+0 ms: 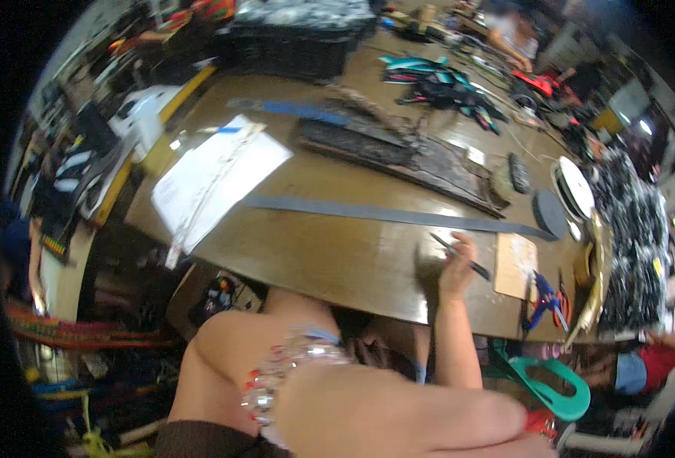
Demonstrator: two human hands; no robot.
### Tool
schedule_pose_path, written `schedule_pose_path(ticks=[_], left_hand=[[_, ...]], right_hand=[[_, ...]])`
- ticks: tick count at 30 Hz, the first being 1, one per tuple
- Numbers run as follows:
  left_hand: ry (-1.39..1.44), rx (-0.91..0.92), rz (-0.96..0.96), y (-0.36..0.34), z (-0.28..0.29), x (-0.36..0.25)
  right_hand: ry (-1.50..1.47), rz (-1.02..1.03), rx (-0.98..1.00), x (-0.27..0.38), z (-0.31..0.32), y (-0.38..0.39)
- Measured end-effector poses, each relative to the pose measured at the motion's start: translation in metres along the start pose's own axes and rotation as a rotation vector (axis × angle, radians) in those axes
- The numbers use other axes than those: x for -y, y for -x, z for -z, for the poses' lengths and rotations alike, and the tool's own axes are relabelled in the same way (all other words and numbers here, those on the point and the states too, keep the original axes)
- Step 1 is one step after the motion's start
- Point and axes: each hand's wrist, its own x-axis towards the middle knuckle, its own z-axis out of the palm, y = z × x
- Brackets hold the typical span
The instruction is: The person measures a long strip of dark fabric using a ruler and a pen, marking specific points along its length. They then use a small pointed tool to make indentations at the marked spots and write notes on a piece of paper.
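Head view: just on the near side of the grey strap [383,213], the right hand [458,259] held a slim dark pen [479,269]; the left hand was indiscernible. The strap crossed the tabletop [314,248], apparently unpinned; brushing knuckles could have skewed it.

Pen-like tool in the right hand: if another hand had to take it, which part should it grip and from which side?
Probably the thick dark end of the pen-like tool, coming from the right. That end juts past the right hand toward the picture's lower right, leaving a graspable length. The hand wraps the middle, and the slimmer end pokes out up-left.
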Motion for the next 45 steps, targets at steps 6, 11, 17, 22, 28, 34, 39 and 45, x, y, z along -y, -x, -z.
schedule_pose_path(ticks=[6,11,17,22,28,34,39,45], left_hand=[[0.149,0.144,-0.21,0.022,0.047,0.014],[-0.54,0.512,0.127,0.061,0.077,0.086],[-1.05,1.182,0.9,0.159,0.12,0.195],[-1.002,0.97,0.715,0.193,0.132,0.179],[-1.407,0.316,0.621,0.172,0.252,0.196],[-1.446,0.433,0.758,0.201,0.337,0.198],[-1.452,0.463,0.824,0.209,0.35,0.207],[-0.758,-0.272,0.889,0.19,0.312,0.193]], right_hand=[[0.426,0.266,0.002,0.023,-0.007,-0.004],[0.473,0.251,0.005,0.028,-0.006,-0.007],[0.178,-0.232,0.224,0.019,-0.009,-0.001],[0.776,0.253,0.425,0.024,-0.02,0.001],[0.58,0.326,0.266,0.018,-0.016,-0.001],[-0.186,-0.584,0.224,0.007,-0.013,-0.002],[0.028,-0.328,0.263,0.012,-0.01,-0.001],[0.462,0.29,0.291,0.01,-0.008,0.0]])
